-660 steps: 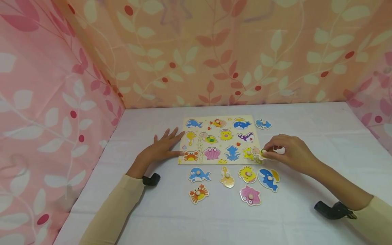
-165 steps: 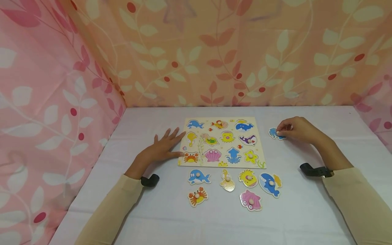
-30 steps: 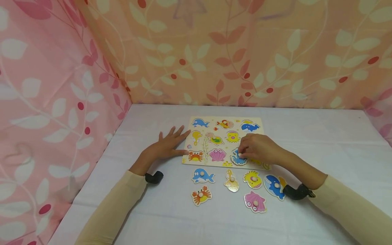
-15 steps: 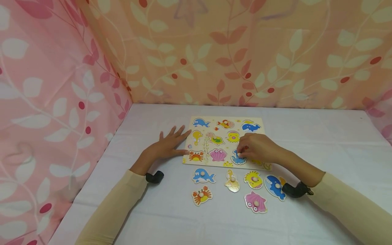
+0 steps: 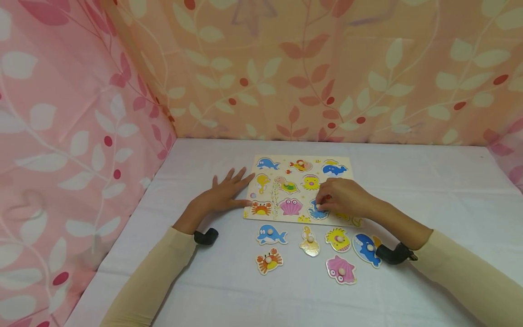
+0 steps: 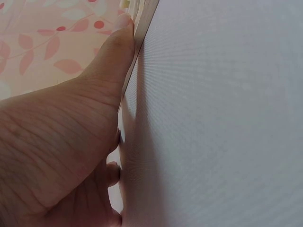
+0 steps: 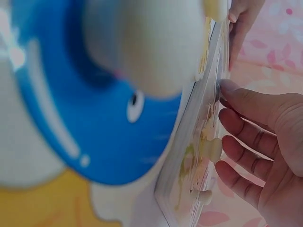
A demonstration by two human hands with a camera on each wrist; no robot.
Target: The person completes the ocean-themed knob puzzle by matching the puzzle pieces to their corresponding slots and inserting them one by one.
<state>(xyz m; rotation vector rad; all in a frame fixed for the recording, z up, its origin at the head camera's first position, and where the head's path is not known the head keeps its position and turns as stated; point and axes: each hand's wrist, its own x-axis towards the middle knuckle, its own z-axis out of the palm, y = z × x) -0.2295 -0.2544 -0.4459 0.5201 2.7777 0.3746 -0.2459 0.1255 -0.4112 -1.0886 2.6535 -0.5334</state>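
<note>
A wooden knob puzzle board (image 5: 283,159) with sea-animal pictures lies on the white cloth. My left hand (image 5: 220,195) rests at its left edge, fingers spread, the thumb on the near left corner; in the left wrist view the thumb (image 6: 116,52) lies along the board's edge. With bent fingers, my right hand (image 5: 349,197) pinches the knob of the blue squid piece (image 5: 318,213), which sits over the squid picture in the bottom row. That hand partly covers the squid, the starfish piece (image 5: 342,216) and the purple whale's place. The turtle piece (image 5: 288,185) and fish piece (image 5: 301,165) sit in the board.
Loose knobbed pieces lie in front of the board: dolphin (image 5: 270,234), crab (image 5: 269,261), seahorse (image 5: 309,241), yellow octopus (image 5: 337,239), pink shell (image 5: 341,270) and blue whale (image 5: 367,250), which the right wrist's black camera (image 5: 394,253) partly overlaps. Patterned curtains (image 5: 306,81) rise behind.
Since 5.5 seconds ago the right hand has brought the squid piece from the cloth right of the board onto its picture. Earlier it placed the turtle. Over the last half second both hands stay nearly still.
</note>
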